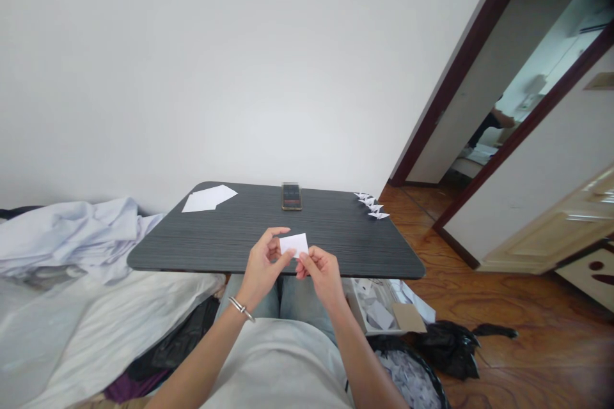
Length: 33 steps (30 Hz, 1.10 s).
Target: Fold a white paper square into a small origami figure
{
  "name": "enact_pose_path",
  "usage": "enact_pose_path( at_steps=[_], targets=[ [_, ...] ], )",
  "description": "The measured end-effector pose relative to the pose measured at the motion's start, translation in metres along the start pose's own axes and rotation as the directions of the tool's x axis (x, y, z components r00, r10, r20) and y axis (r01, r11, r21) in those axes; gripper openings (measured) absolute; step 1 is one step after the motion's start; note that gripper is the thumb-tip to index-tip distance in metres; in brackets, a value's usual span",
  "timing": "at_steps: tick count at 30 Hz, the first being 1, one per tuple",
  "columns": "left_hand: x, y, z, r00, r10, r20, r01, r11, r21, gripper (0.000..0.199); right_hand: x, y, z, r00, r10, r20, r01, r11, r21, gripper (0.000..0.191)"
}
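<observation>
A small white piece of paper [294, 243], flat and roughly rectangular, is held up above the near edge of the dark table [240, 249]. My left hand [264, 262] grips its left side, thumb in front and index finger raised over the top corner. At the lower right corner, my right hand [322, 270] pinches the same paper between thumb and fingers. Whether the paper has folds cannot be made out. White paper sheets [207, 198] lie overlapping at the table's far left. Several folded paper cranes [372, 206] stand in a row near the right edge.
A phone [291, 197] lies at the table's back, near the wall. Right of my legs are an open box [377, 313] with paper pieces and a black bag [407, 374] full of paper scraps. Crumpled white cloth [96, 236] covers the left side. A person [494, 124] shows beyond the doorway.
</observation>
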<state>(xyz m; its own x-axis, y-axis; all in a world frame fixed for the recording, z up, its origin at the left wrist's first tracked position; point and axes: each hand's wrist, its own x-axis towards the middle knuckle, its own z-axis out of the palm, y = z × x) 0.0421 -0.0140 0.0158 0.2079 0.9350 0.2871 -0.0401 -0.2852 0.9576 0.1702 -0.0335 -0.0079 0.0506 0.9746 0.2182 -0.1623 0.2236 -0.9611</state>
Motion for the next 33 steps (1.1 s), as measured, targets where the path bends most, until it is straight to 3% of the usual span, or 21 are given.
enact_pose_path(
  at_steps=[6,16,19,22,26,33],
  targets=[
    [0.000,0.000,-0.002,0.998,-0.050,0.042,0.054,0.994,-0.091,0.026,-0.003,-0.004,0.000,1.000,-0.016,0.011,0.016,1.000,-0.013,0.023],
    [-0.003,0.007,0.001,0.997,-0.060,0.052,0.068,0.986,-0.154,0.031,-0.005,-0.010,0.000,0.999,-0.008,0.044,0.007,1.000,0.018,0.024],
    [-0.006,0.008,0.002,1.000,0.025,-0.016,-0.026,0.993,-0.115,0.039,-0.006,-0.011,0.001,1.000,-0.016,0.013,0.015,0.999,0.043,0.024],
    [-0.008,0.009,0.001,0.994,0.086,-0.071,-0.089,0.995,-0.034,0.030,-0.008,-0.014,0.003,1.000,-0.022,-0.018,0.023,0.998,0.061,0.024],
    [-0.008,0.009,-0.001,0.998,0.057,-0.034,-0.055,0.997,0.052,0.014,-0.009,-0.017,0.003,1.000,-0.023,-0.019,0.024,0.997,0.072,0.025],
    [-0.007,0.007,-0.001,0.999,0.033,-0.010,-0.032,0.998,0.054,0.014,-0.008,-0.018,0.006,0.999,-0.025,-0.024,0.026,0.999,0.031,0.022]
  ],
)
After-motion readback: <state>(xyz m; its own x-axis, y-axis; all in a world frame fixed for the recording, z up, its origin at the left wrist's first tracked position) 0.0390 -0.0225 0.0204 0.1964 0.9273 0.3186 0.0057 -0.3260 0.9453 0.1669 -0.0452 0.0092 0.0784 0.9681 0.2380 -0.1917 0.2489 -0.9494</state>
